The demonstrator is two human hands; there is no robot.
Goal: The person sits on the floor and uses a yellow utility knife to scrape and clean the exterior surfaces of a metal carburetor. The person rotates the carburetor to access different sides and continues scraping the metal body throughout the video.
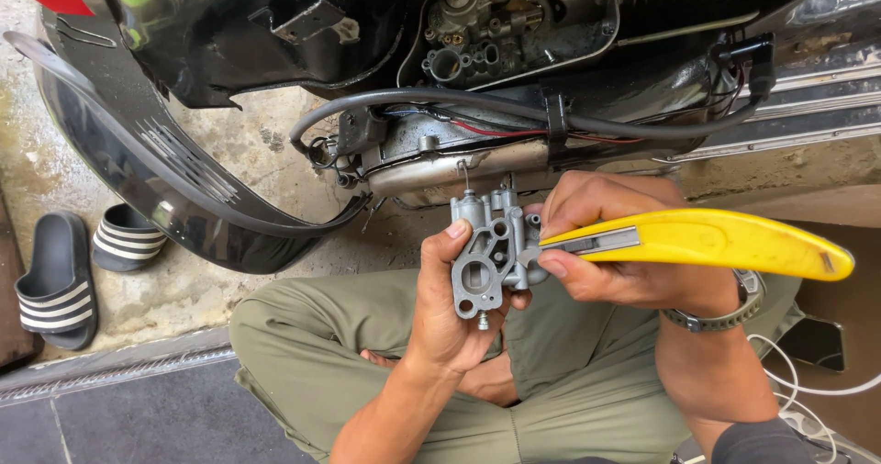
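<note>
1. The left hand (pixel 450 313) grips a grey metal carburettor part (pixel 489 257) from behind and below. Its thumb is pressed on the part's near face and the fingers are wrapped round the back, mostly hidden. The grip looks meant to hold the flat face up toward the eyes and steady against the blade.

2. The right hand (pixel 624 257) is closed round the front of a yellow knife (pixel 707 242). Thumb and forefinger pinch near the metal blade slide, and the rest of the handle sticks out to the right past the wrist. Holding it so close to the tip suggests fine, controlled scraping rather than cutting.

3. The blade tip meets the part's right edge, just between the two hands. Whether it bites into a seam or only rests there is too small to tell.

4. Both hands hover over the lap, above olive trousers (pixel 367 335), with a wristwatch (pixel 734 303) on the right wrist.

5. Just beyond the hands sits a scooter engine (pixel 477 33) with an open recess, black hoses and wires running across it.

6. Well left of the left hand lie two striped sandals (pixel 83 267) on the concrete floor.

7. White cables (pixel 808 391) trail below the right forearm.
</note>
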